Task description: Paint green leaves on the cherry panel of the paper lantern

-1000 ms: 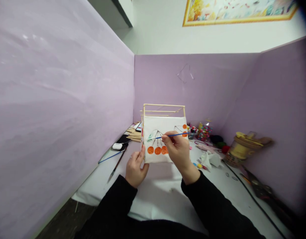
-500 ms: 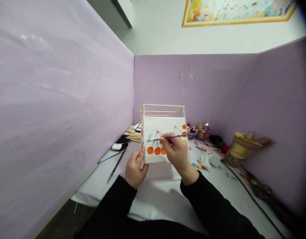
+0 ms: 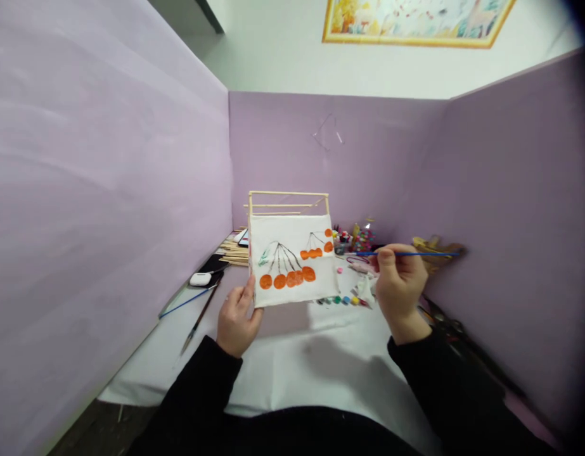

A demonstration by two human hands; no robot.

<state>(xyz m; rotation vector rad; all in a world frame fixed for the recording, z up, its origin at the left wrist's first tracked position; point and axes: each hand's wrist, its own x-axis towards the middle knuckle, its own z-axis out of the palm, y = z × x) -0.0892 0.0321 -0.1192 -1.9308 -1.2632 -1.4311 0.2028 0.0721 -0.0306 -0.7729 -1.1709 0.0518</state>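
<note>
A box-shaped frame of thin wooden sticks (image 3: 288,192) carries a white panel (image 3: 296,223) on its near side. Painted on the panel are orange round fruits (image 3: 295,277) with dark stems and a small green leaf (image 3: 263,256). My left hand (image 3: 238,320) grips the panel's lower left corner and holds it tilted up above the table. To the right of the panel, my right hand (image 3: 400,285) pinches a thin blue paintbrush (image 3: 435,254), held almost level with its tip pointing left, apart from the panel.
Small paint pots (image 3: 345,300) and crumpled tissue (image 3: 367,288) lie right of the panel. Leftward are a white earbud case (image 3: 200,279), another blue brush (image 3: 185,304), a dark-handled brush (image 3: 201,316) and wooden sticks (image 3: 235,252). Purple partitions (image 3: 282,139) enclose the table.
My right hand has moved right with the paintbrush, off the panel, uncovering more orange fruits and the paint pots. The left hand keeps its hold. The whole view has shifted slightly.
</note>
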